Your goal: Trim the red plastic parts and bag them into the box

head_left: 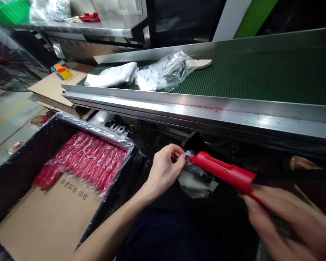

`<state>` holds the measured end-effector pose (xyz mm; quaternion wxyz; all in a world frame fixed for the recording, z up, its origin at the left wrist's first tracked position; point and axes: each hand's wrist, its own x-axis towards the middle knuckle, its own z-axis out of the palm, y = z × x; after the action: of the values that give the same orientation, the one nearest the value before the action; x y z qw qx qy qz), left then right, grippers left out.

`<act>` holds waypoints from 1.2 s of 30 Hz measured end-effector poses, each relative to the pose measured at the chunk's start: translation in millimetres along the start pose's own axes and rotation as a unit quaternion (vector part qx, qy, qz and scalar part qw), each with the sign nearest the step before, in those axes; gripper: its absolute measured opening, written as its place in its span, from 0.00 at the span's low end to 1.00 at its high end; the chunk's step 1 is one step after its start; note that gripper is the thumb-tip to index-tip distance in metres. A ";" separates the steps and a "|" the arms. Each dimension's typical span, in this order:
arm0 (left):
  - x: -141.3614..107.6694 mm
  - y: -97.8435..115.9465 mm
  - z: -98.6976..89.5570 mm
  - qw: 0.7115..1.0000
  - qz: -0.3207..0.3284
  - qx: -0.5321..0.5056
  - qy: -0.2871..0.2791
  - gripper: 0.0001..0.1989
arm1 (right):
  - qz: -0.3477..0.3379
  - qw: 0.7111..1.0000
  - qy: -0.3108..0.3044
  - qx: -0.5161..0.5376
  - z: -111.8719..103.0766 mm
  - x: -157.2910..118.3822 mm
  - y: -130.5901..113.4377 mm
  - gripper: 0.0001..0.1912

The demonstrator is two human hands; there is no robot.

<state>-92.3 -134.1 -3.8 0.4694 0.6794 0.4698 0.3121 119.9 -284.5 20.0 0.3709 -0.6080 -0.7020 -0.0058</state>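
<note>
Left hand [165, 168]: pinches clear bag [191, 170] mouth open.
Right hand [285, 217]: closed on red handle [224, 172], blurred.
Technique: keep mouth taut; feed tip straight in.

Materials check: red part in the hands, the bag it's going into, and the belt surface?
Red part: looks like moulded plastic, smooth satin, uniform colour with soft highlights. Bag pinched by the left hand: thin clear film, crinkled and glossy. Conveyor belt: probably green rubber or PVC, matte with fine ribbed texture; side rail is brushed metal.
</note>
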 end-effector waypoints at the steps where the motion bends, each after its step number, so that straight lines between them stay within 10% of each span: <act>1: -1.5 1.3 0.4 1.000 -0.005 -0.014 -0.001 0.04 | -0.034 0.999 -0.010 -0.014 1.5 2.8 -6.5 0.15; 10: -2.4 -2.6 3.2 0.990 -0.043 -0.133 -0.021 0.10 | -0.170 0.964 -0.188 -0.078 8.8 13.5 -8.6 0.18; 16: -14.8 -1.1 6.5 0.993 0.003 -0.115 0.023 0.05 | -0.235 0.954 -0.161 -0.098 14.5 29.5 -19.5 0.17; 23: -40.2 -15.7 28.3 0.985 -0.018 -0.140 0.097 0.05 | 0.047 0.999 0.026 -0.005 51.3 18.8 -42.2 0.10; 26: -46.3 -19.9 36.7 0.983 -0.030 -0.140 0.117 0.05 | 0.315 0.929 0.078 0.179 69.9 13.4 -54.8 0.08; 29: -50.2 -19.9 38.3 0.986 -0.017 -0.129 0.103 0.06 | 0.409 0.857 0.096 0.298 80.8 8.8 -60.5 0.12; 32: -52.3 -17.1 29.9 0.988 0.030 -0.117 0.095 0.06 | 0.303 0.933 0.040 0.189 74.3 7.0 -48.1 0.09; 36: -53.3 -9.2 9.9 0.988 0.060 -0.084 0.114 0.06 | -0.063 0.986 -0.149 0.039 57.0 12.1 -6.3 0.19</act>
<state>-106.3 -186.0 -15.0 0.4481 0.6248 0.4506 0.4536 85.4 -249.7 -12.1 0.2841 -0.5417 -0.7862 0.0886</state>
